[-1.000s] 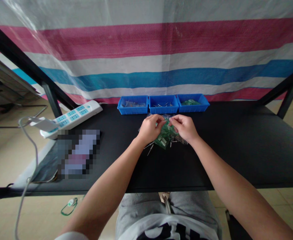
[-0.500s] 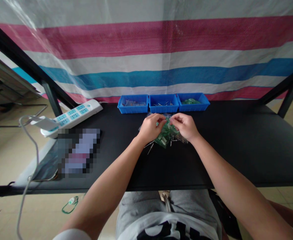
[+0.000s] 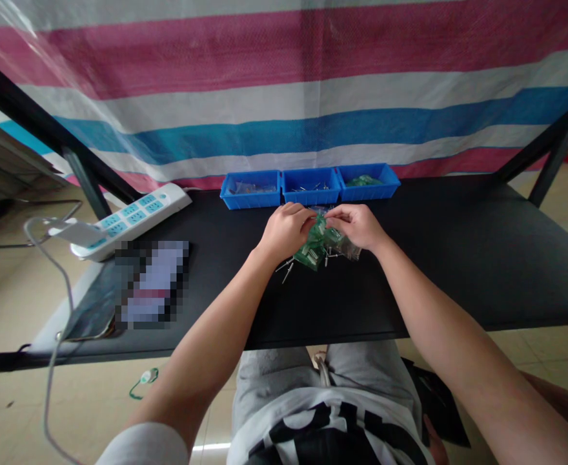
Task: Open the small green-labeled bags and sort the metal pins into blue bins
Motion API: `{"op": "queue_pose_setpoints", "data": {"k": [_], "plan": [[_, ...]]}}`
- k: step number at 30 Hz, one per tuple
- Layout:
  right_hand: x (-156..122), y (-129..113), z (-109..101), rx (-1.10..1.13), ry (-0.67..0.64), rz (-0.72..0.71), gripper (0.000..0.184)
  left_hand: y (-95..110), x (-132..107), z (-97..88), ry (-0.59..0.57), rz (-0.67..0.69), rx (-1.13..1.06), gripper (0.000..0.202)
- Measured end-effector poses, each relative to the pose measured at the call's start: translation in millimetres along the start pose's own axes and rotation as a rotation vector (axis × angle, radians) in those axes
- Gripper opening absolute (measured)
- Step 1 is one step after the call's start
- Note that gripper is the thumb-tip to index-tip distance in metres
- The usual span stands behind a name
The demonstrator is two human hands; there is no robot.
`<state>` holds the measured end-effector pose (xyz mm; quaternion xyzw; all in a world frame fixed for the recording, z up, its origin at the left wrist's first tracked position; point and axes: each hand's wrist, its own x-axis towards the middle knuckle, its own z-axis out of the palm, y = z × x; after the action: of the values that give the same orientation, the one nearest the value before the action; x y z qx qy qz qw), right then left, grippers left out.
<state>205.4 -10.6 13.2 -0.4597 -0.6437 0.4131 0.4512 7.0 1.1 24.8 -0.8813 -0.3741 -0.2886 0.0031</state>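
My left hand (image 3: 288,230) and my right hand (image 3: 356,226) are close together over a small pile on the black table. The fingers of both are pinched, with the tips almost meeting; what they hold is too small to make out. Beneath and between them lie green plastic packets (image 3: 311,254). A clear plastic bag (image 3: 350,249) lies partly under my right hand. Thin silver pins that look like rivets (image 3: 288,271) stick out at the pile's near left side, with others near its middle. My hands hide the pile's far part.
Behind the pile stand three blue bins in a row: the left bin (image 3: 251,199) holds clear packets, the middle bin (image 3: 312,196) metal pins, the right bin (image 3: 370,190) green packets. A white power strip (image 3: 131,219) and a blurred-out flat object (image 3: 153,284) lie at left.
The whole view has shifted slightly, so the table and bins appear higher. Both hands stay pinched over the pile, their fingertips a little closer together.
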Motion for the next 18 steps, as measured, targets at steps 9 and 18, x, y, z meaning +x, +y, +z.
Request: {"op": "queue_pose_setpoints", "data": {"k": [9,18], "plan": [[2.7,-5.3,-25.2,-0.089,-0.087,0.001,0.024,2.4,0.7,4.0,-0.07,0.02,0.053,0.029],[0.0,-4.7,-58.3,-0.044,-0.025,0.065,0.034,-2.1,-0.1,4.8,-0.002,-0.014,-0.025,0.027]]}}
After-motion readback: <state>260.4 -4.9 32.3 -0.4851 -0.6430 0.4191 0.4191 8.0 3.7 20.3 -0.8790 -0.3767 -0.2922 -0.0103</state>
